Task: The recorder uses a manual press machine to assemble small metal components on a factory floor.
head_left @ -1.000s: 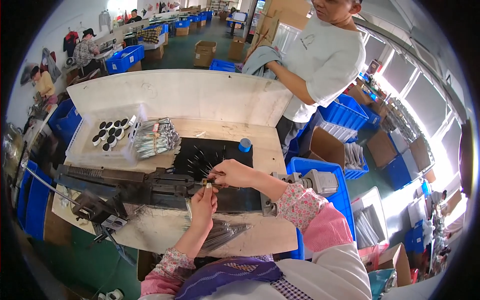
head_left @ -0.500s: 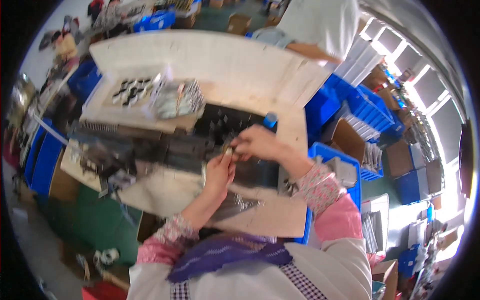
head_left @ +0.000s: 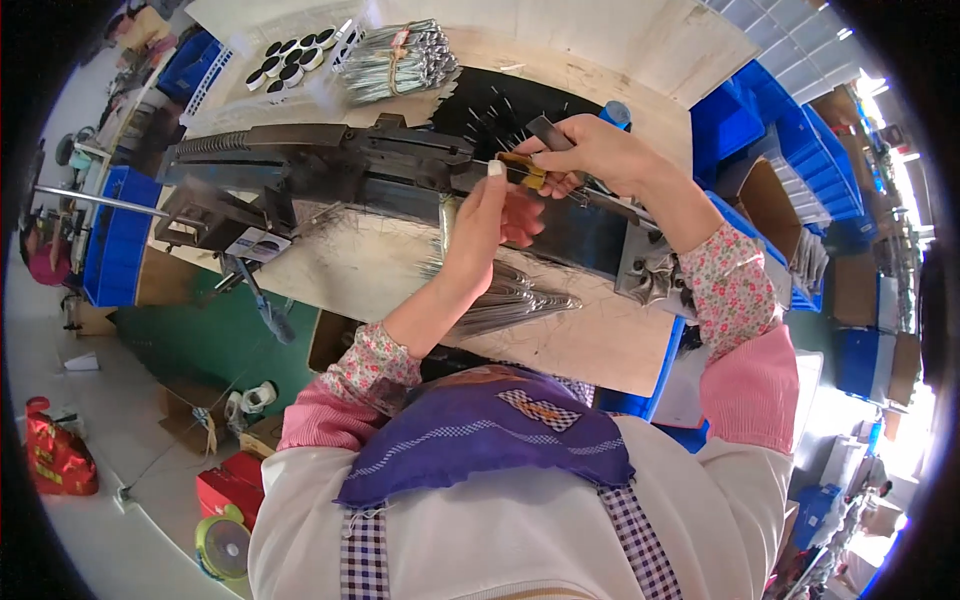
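Above the right end of a long dark metal bench machine [head_left: 370, 165], my two hands are close together. My right hand [head_left: 600, 155] is closed round a small tool with a yellow part [head_left: 524, 172] and a dark flat bar [head_left: 550, 134]; its exact kind is unclear. My left hand [head_left: 482, 220] is closed beside it, its thumb tip wrapped in white. Its other fingers are partly blurred, and what they pinch is hidden. Thin metal rods [head_left: 490, 118] lie on a black surface just behind. A bundle of looped wire pieces [head_left: 515, 300] lies in front of the machine.
A tied bundle of metal rods [head_left: 400, 62] and a white basket with black-and-white rolls [head_left: 292, 60] stand at the back left. A blue cap-like item [head_left: 615, 114] is behind my right hand. Metal parts [head_left: 652, 275] sit at the right; blue crates [head_left: 815, 150] stand beyond the bench.
The view has tilted, so the bench sits higher in the picture and the person behind it is out of view. My hands stay together near the machine's right end.
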`<state>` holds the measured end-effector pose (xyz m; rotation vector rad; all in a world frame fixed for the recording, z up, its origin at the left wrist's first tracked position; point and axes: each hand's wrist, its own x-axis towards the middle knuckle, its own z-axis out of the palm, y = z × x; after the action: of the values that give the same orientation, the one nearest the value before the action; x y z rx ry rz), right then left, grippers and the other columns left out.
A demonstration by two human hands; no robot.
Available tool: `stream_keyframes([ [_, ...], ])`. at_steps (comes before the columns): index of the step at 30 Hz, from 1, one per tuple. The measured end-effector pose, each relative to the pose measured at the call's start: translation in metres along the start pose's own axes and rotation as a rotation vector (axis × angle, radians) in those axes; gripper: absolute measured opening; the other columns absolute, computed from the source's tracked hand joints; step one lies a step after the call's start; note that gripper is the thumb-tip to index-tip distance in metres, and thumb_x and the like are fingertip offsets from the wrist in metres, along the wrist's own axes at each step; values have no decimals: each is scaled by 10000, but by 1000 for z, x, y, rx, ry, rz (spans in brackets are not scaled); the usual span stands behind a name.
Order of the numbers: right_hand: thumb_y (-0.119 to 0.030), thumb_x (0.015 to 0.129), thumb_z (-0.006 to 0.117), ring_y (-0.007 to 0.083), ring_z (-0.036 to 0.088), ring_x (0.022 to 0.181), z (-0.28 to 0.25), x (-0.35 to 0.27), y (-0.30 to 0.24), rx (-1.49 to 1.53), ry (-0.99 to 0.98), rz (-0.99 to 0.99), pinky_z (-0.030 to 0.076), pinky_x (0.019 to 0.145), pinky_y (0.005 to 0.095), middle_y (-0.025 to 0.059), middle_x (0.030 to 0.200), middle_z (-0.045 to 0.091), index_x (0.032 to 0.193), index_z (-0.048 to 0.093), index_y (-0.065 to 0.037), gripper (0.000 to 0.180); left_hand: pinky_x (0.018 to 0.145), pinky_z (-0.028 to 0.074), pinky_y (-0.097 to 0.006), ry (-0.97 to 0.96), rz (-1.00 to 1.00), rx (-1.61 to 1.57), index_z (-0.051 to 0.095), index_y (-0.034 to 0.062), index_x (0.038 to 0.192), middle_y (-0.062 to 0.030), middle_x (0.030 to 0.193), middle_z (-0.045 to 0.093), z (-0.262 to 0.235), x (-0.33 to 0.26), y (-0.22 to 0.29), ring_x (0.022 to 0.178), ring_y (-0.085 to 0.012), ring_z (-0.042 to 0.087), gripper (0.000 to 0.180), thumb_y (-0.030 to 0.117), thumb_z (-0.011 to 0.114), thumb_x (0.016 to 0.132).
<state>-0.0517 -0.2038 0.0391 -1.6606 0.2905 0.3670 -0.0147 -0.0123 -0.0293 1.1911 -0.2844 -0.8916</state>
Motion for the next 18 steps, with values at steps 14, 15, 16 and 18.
stream_keyframes([
  [14,-30,694,603,293,545,859,69,-34,0,-1151,604,-679,477,753,345,119,893,513,1140,594,-42,446,1124,235,-442,-367,-176,-900,380,-37,1302,-133,1337,426,12,-4,15,1324,-286,337,900,737,221,871],
  [15,-28,700,620,285,568,818,70,-32,2,-1152,621,-677,484,728,349,105,860,538,1091,629,-45,391,1121,235,-446,-367,-183,-909,386,-32,1300,-134,1338,424,12,-4,16,1320,-284,342,907,746,217,865],
  [16,-39,706,642,278,585,761,61,-30,0,-935,670,-640,488,689,353,98,818,560,1017,659,-45,312,1121,233,-442,-357,-155,-901,402,-14,1292,-134,1345,423,11,-4,15,1313,-274,350,894,749,216,864],
  [18,-71,733,681,267,611,637,39,-28,-3,-620,739,-606,485,587,366,105,747,603,852,710,-57,124,1122,231,-446,-351,-149,-899,409,-10,1283,-133,1343,427,13,-5,18,1312,-269,351,877,742,225,869],
])
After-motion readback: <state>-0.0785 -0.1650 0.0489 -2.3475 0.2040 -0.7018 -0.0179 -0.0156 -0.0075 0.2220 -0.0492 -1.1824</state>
